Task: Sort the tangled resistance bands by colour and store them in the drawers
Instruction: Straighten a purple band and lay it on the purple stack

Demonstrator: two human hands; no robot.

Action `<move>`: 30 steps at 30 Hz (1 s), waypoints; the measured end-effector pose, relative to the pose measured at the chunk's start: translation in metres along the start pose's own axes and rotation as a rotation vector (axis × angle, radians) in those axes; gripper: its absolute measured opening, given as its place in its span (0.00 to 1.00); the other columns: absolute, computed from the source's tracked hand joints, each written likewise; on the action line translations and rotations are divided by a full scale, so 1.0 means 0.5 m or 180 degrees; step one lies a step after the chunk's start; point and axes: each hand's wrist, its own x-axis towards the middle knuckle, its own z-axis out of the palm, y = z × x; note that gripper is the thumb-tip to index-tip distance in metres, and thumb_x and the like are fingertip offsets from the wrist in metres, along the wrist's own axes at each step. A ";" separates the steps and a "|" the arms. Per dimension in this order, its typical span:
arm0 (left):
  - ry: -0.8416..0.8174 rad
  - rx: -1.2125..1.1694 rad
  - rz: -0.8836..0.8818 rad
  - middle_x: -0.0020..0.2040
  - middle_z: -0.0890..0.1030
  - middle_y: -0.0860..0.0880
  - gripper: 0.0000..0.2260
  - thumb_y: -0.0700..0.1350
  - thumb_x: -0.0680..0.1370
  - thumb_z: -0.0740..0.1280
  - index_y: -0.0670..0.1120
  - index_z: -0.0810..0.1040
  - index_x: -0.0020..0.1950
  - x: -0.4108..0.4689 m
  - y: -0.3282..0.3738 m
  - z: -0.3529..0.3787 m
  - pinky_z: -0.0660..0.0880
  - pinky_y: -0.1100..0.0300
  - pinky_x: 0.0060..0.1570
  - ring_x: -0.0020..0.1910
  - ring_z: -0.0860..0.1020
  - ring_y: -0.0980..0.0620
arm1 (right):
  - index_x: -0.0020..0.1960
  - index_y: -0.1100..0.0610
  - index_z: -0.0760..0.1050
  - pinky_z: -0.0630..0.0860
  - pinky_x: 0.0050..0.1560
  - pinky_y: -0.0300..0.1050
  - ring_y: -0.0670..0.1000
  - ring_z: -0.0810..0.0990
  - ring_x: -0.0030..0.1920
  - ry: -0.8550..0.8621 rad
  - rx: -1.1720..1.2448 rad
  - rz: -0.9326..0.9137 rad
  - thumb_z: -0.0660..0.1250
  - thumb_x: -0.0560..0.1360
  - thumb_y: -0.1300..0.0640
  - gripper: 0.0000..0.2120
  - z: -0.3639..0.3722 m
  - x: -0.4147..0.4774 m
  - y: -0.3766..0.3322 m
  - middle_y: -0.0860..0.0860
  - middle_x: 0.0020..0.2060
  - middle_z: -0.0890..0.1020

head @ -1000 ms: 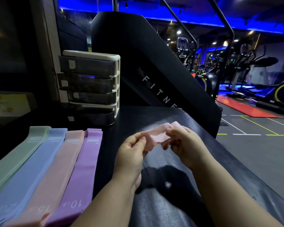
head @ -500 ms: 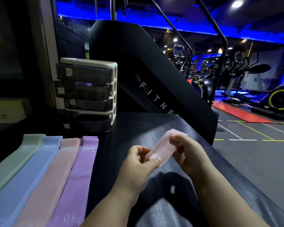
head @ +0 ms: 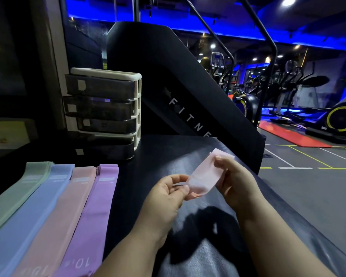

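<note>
Two hands hold one small folded pink band (head: 205, 176) in the air above the black padded top (head: 168, 154), in front of the drawer unit (head: 108, 108) and to its right. The left hand (head: 166, 193) pinches its lower end between thumb and fingers and the right hand (head: 236, 182) pinches its upper end, so both are clamped on it. To do this step well, I think the layers should be pressed flat and tight, and then the bundle passed into one hand only, because the other hand will be needed to pull a drawer. In front of the drawer unit and to its left, a green band (head: 18, 194), a blue band (head: 34, 212), a peach-pink band (head: 62, 212) and a purple band (head: 92, 212) lie flat side by side. The hands should travel to the right of these rows so as not to disturb them. That stretch of pad up to the drawer unit shows only its own dark surface, which gives room. The drawer fronts look shut; the lowest seems to stand out a little, but I cannot tell. Just right of the drawer unit the dark machine housing (head: 178, 80) rises close, and further right the pad ends above the gym floor (head: 308, 186), where a dropped band could slide off.
</note>
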 end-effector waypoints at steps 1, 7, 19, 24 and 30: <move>-0.0073 0.0026 -0.0015 0.38 0.84 0.51 0.10 0.32 0.79 0.63 0.43 0.77 0.56 -0.002 0.002 0.002 0.71 0.73 0.33 0.33 0.80 0.63 | 0.49 0.59 0.78 0.78 0.36 0.40 0.48 0.80 0.36 -0.0001 0.0000 -0.0012 0.66 0.75 0.65 0.05 0.000 0.001 -0.001 0.52 0.37 0.80; -0.0020 0.0284 0.0061 0.41 0.86 0.49 0.22 0.25 0.73 0.63 0.48 0.74 0.59 0.000 0.000 -0.005 0.73 0.66 0.49 0.43 0.82 0.57 | 0.48 0.61 0.78 0.76 0.38 0.43 0.50 0.79 0.35 0.0099 -0.0173 -0.0001 0.65 0.76 0.64 0.03 0.002 0.002 0.003 0.53 0.34 0.80; 0.0208 0.0508 -0.0098 0.56 0.77 0.53 0.18 0.49 0.64 0.69 0.57 0.77 0.54 -0.004 -0.006 -0.002 0.74 0.60 0.56 0.54 0.77 0.57 | 0.48 0.59 0.79 0.77 0.40 0.44 0.50 0.79 0.37 0.0020 -0.0369 0.0000 0.66 0.77 0.62 0.04 0.000 -0.001 0.006 0.52 0.37 0.80; 0.0357 0.1178 -0.0063 0.53 0.83 0.54 0.11 0.52 0.74 0.72 0.52 0.81 0.56 0.000 -0.018 -0.001 0.77 0.59 0.55 0.51 0.80 0.56 | 0.56 0.61 0.79 0.79 0.40 0.46 0.51 0.82 0.39 -0.0459 -0.0473 0.0177 0.66 0.76 0.60 0.10 0.002 -0.004 0.010 0.54 0.41 0.82; 0.0520 0.1394 -0.0183 0.35 0.83 0.49 0.18 0.64 0.65 0.68 0.50 0.81 0.41 0.001 -0.020 0.000 0.78 0.51 0.43 0.36 0.79 0.48 | 0.56 0.62 0.78 0.79 0.39 0.42 0.51 0.80 0.39 -0.0748 -0.0370 0.0550 0.67 0.73 0.62 0.12 0.011 -0.011 0.017 0.54 0.38 0.82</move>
